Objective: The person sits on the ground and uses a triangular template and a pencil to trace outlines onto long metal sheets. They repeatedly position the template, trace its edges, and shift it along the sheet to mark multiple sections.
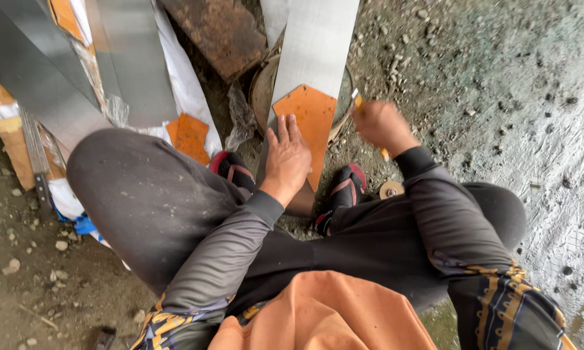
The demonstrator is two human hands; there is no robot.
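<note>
I count two orange templates; my left hand lies flat, fingers spread; my right hand grips one half-hidden pencil.

sleeves: dark grey, gold-patterned upper arms | trousers: dark | shoes: black-red, apparently | front: orange cloth
</note>
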